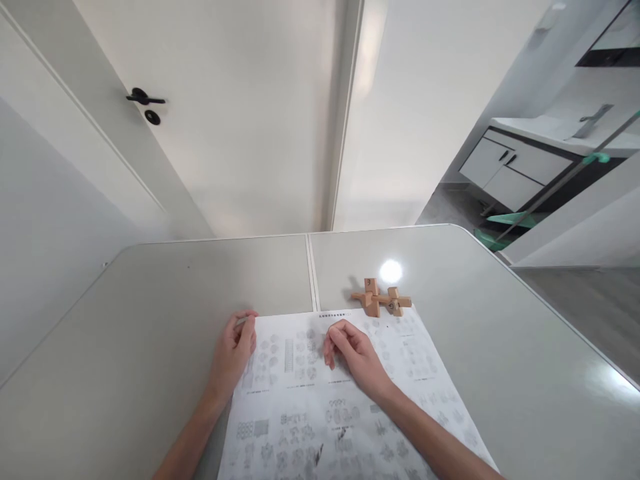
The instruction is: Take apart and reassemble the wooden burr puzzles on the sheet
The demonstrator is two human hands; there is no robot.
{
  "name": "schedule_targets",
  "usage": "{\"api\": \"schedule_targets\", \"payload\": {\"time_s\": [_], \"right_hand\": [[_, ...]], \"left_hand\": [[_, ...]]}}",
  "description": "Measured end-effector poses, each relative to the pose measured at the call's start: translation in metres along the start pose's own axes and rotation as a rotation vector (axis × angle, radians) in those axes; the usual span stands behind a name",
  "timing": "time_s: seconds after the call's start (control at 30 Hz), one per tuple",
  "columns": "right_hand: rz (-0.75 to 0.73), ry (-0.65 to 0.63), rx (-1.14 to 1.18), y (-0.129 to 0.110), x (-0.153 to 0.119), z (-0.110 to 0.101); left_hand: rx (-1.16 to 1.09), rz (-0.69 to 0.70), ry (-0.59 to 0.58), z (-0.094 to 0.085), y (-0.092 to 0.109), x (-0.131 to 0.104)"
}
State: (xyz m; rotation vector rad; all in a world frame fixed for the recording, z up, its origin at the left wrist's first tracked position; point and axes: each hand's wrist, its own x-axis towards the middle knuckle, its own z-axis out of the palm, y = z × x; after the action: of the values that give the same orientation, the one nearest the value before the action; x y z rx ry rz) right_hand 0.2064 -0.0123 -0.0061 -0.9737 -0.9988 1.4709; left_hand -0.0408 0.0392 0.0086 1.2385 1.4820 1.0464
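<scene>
A large white sheet (pixel 310 393) printed with small grey diagrams lies on the table. At its upper left edge rests my left hand (pixel 239 343), its fingers loosely curled; whether it pinches the paper cannot be made out. My right hand (pixel 350 347) lies on the upper middle of the sheet, fingers curled inward, with no object visible in it. Beyond the right hand, a wooden puzzle assembly (pixel 371 299) of interlocked pieces with dark number marks sits at the sheet's top right edge. Neither hand touches it.
The pale table (pixel 150 320) has a seam (pixel 313 273) running away from me and rounded far corners. Behind it stands a white door (pixel 240 133) with a black handle (pixel 145 98). At the right are a sink cabinet (pixel 515 163) and a green-and-metal rack.
</scene>
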Motion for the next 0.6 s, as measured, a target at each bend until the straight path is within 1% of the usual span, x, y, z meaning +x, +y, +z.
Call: {"api": "schedule_targets", "payload": {"time_s": [0.1,0.2,0.3,0.37,0.47,0.6], "right_hand": [[0.005,-0.03,-0.08,-0.009,-0.002,-0.011],[0.013,-0.072,-0.167,-0.016,-0.001,-0.028],[0.033,-0.08,-0.215,-0.017,0.0,-0.044],[0.031,-0.071,-0.239,-0.015,0.001,-0.05],[0.015,-0.07,-0.264,-0.008,0.0,-0.054],[0.0,-0.061,-0.275,-0.003,-0.001,-0.054]], "left_hand": [[0.039,0.032,0.04,-0.007,-0.002,0.007],[0.101,0.074,0.038,-0.009,-0.004,0.009],[0.169,0.116,0.046,-0.01,-0.005,0.011],[0.241,0.142,0.068,-0.013,-0.004,0.016],[0.385,0.195,0.119,-0.021,-0.002,0.035],[0.436,0.209,0.156,-0.031,0.001,0.064]]}}
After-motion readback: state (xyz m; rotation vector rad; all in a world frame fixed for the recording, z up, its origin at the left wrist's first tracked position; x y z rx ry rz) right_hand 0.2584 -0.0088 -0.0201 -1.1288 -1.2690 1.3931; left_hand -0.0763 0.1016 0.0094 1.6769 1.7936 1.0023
